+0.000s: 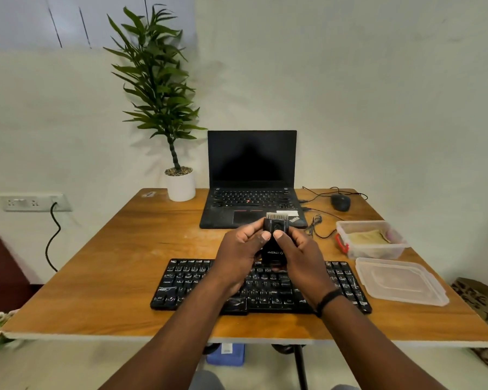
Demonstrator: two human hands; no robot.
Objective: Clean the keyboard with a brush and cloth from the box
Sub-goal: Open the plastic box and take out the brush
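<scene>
the risk is read first: the small black block-shaped brush with pale bristles on top (275, 235) is held up above the wide black keyboard (181, 280), and if the grip slips it would be dropped onto the keys. the bristles are pointed up and away, so the tool would need turning before any sweeping, and a fumble is likeliest there. the clear plastic lid (400, 280) is laid just beside the keyboard's right end, so it could be knocked by a wide stroke.

now the things, big to small. the keyboard is laid flat on the brown wooden table (96, 277), near the front edge, partly hidden under the wrists. the clear rectangular plastic box (347, 225) is seen open at the right, with the folded tan cloth (369, 237) inside. the brush is gripped from both sides: the left hand (237, 254) is curled round it, the right hand (302, 254) likewise, both thumbs pressed on its near face.
</scene>
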